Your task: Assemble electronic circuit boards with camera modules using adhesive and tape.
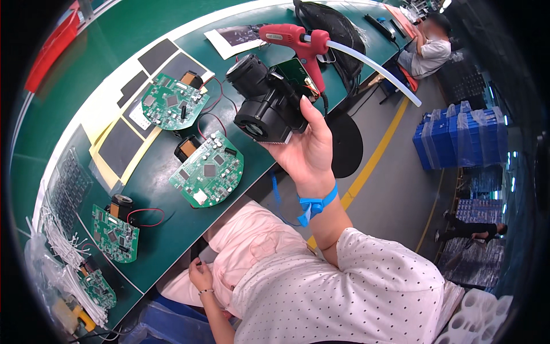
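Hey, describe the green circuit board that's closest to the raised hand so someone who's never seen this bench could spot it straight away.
Start at the long dark green workbench running diagonally across the picture. Just left of the right hand, which holds up a black plastic assembly, lies a rounded green circuit board. Unlike the other boards, it is in the middle of the row and has a white square part at its lower edge.

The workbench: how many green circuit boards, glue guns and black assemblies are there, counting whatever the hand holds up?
Green circuit boards on the bench: 4
Red glue gun: 1
Black assembly held in the right hand: 1
Total: 6
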Tool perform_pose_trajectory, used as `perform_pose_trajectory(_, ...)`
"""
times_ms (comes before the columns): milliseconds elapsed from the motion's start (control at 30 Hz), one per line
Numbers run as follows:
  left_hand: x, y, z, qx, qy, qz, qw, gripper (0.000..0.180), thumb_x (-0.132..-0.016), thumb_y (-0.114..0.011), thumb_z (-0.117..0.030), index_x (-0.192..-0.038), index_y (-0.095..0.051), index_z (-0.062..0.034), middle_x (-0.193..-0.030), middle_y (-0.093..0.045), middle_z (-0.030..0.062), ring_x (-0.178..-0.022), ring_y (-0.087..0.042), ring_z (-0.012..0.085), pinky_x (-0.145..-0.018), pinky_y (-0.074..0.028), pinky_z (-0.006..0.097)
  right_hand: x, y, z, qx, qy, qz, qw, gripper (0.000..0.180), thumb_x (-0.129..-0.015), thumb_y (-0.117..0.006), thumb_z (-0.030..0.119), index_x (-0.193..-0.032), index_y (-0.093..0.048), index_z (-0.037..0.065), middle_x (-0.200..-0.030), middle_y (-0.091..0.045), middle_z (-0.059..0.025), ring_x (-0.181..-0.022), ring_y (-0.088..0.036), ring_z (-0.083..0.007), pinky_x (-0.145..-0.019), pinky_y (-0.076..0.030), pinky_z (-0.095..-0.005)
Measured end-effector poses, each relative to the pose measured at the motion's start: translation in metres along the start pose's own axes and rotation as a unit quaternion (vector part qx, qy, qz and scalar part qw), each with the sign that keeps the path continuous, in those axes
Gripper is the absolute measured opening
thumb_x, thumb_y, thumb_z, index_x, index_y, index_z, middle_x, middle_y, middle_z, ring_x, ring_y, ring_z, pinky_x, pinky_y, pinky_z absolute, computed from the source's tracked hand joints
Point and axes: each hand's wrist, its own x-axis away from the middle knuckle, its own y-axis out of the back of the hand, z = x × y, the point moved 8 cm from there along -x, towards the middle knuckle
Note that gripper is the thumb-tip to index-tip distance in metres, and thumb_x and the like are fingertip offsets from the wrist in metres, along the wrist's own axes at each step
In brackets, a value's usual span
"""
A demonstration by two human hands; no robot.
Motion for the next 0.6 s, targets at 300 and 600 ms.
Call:
perform_pose_trajectory(300,0.002,0.004,-0.011,-0.004,-0.008,-0.007,1.000,0.023,-0.074,-0.058,-0.006,-0.095,-0.058,0.0011,-0.087,-0.061,0.0133,-0.066,-0.057,0.0204,-0.064,-0.047,0.030,0.009,-0.003,0.031,0.442,0.411,-0.003,0.797,0.080,-0.062,-0.070,-0.006,-0.128,-0.024,0.002,-0.115,-0.042,-0.0109,-0.101,-0.049,-0.0176,-0.086,-0.042,-0.0284)
perform_pose_trajectory(600,0.005,0.007,-0.006,0.007,0.010,-0.016,1.000,0.021,-0.073,-0.059,-0.006,-0.093,-0.059,0.0010,-0.084,-0.061,0.0127,-0.066,-0.057,0.0209,-0.063,-0.047,0.030,0.024,-0.011,0.032,0.605,0.527,-0.009,0.597,0.090,-0.052,-0.079,0.006,-0.126,-0.027,0.000,-0.121,-0.033,-0.0111,-0.110,-0.039,-0.0195,-0.094,-0.033,-0.0312)
